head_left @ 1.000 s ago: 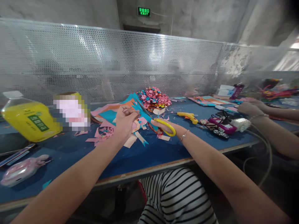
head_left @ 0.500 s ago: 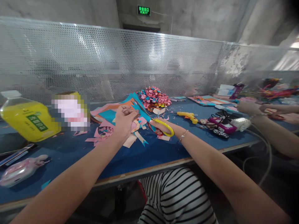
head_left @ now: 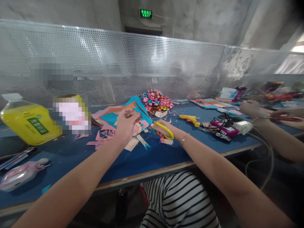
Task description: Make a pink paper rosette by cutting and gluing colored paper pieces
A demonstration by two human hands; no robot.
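Observation:
My right hand [head_left: 159, 128] grips a pair of scissors [head_left: 168, 132] with yellow handles, its fingers in the loops. The dark blades point away to the upper left, over blue paper. Just left of the blades, my left hand [head_left: 127, 122] is closed in a pinch on a small piece of blue paper [head_left: 137, 109]. Part of that piece is hidden behind the fingers. Below and between the hands lie cut paper scraps, among them a cream piece [head_left: 131, 144], a blue-and-cream strip [head_left: 143, 141] and pink offcuts [head_left: 103, 134]. Coloured sheets [head_left: 110, 117] lie behind my left hand.
A heap of folded paper pieces [head_left: 158, 100] stands against the perforated metal screen [head_left: 137, 53]. Rightward lie a yellow glue gun [head_left: 190, 119] and a purple-and-white device [head_left: 225, 127]. A yellow jug [head_left: 29, 122] stands left. A co-worker's hands [head_left: 251, 109] are at far right.
My right hand and the scissors have shifted slightly left, and the blades stand differently against the blue paper. My left hand keeps its pinch in nearly the same spot.

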